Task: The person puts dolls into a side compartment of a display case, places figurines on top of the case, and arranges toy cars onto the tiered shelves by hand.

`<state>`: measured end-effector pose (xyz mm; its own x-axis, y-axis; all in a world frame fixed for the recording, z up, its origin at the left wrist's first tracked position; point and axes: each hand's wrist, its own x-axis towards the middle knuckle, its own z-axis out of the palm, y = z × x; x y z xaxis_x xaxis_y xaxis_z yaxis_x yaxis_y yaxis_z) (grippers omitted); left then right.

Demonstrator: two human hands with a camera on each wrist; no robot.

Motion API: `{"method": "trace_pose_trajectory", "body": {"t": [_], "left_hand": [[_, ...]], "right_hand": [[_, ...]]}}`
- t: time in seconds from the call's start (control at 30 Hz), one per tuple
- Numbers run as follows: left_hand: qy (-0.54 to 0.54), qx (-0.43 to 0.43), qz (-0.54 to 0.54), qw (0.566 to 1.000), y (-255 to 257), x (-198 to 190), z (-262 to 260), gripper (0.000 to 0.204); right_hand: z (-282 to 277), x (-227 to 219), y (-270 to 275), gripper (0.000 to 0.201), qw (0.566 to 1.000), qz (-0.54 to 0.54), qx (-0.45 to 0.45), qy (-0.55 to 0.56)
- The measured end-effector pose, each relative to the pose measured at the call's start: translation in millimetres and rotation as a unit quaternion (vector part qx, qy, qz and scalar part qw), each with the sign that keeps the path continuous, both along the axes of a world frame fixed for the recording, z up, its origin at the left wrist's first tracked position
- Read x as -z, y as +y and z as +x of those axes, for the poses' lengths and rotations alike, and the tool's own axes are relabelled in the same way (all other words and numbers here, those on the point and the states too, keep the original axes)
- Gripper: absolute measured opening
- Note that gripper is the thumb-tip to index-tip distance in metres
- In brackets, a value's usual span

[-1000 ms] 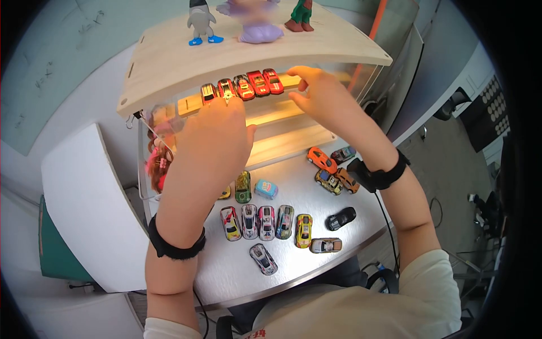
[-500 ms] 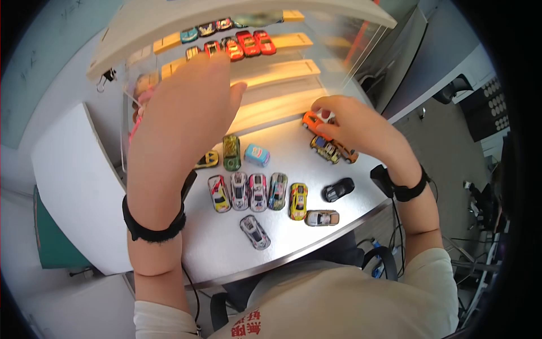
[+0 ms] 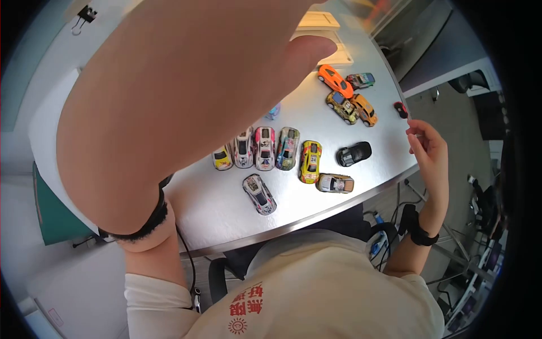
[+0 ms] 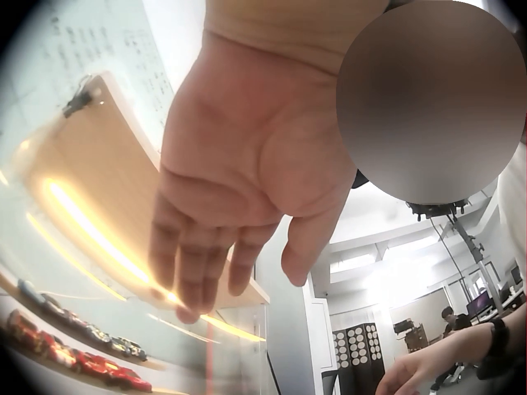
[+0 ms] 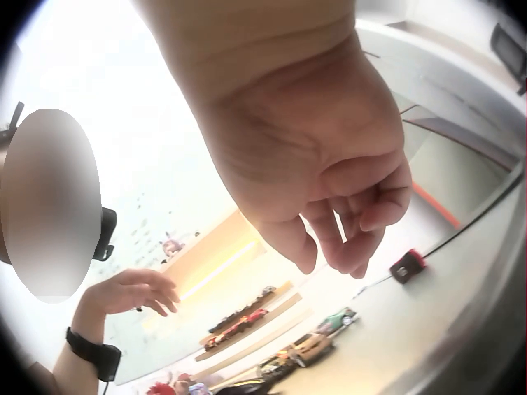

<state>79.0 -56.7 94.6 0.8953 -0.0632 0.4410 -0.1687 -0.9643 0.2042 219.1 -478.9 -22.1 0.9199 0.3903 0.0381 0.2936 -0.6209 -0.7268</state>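
In the head view my left hand [image 3: 293, 48] is raised close to the camera, its fingers partly out of frame. The left wrist view shows that hand [image 4: 255, 173] with relaxed fingers and nothing in them. At the table's right edge, my right hand [image 3: 432, 150] has its fingertips just short of a small red and black car [image 3: 401, 110]. In the right wrist view the fingers of this hand [image 5: 313, 156] bend loosely, empty, and the car [image 5: 408, 267] sits apart from them. An orange car [image 3: 335, 81] rests among several others to the left.
Several toy cars, among them a black one [image 3: 354, 153] and a yellow one [image 3: 310, 162], stand on the metal table [image 3: 220, 226]. Red cars [image 4: 78, 358] line a shelf in the left wrist view. A person's hand [image 4: 420, 370] shows at lower right there.
My right hand has moved from the shelf past the orange car to the right edge, where the red and black car now shows. My left hand has left the shelf cars and come nearer the camera.
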Motion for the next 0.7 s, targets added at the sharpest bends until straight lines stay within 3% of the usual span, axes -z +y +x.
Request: {"method": "trace_pose_trajectory", "body": {"t": [0.17, 0.2, 0.3, 0.5, 0.7], "left_hand": [[-0.036, 0.052, -0.007, 0.998, -9.1, -10.4, -10.0, 0.029], [-0.042, 0.062, -0.009, 0.997, 14.2, -13.5, -21.1, 0.028], [-0.062, 0.097, -0.013, 0.993, -9.6, -19.0, -21.0, 0.026], [-0.118, 0.183, -0.026, 0.976, -3.7, -29.8, -16.9, 0.023], [-0.177, 0.165, -0.094, 0.966, -40.3, -24.8, -21.1, 0.014]], "right_hand": [[-11.0, 20.1, -4.5, 0.036, 0.999, -0.022, -0.004, -0.039], [-15.1, 23.3, -0.6, 0.038, 0.999, -0.016, -0.015, -0.043], [-21.7, 32.5, 8.9, 0.044, 0.999, 0.002, -0.017, -0.043], [-30.2, 32.2, 16.4, 0.051, 0.997, -0.020, -0.014, -0.067], [-14.2, 51.6, 8.2, 0.033, 0.996, 0.067, 0.038, -0.041]]}}
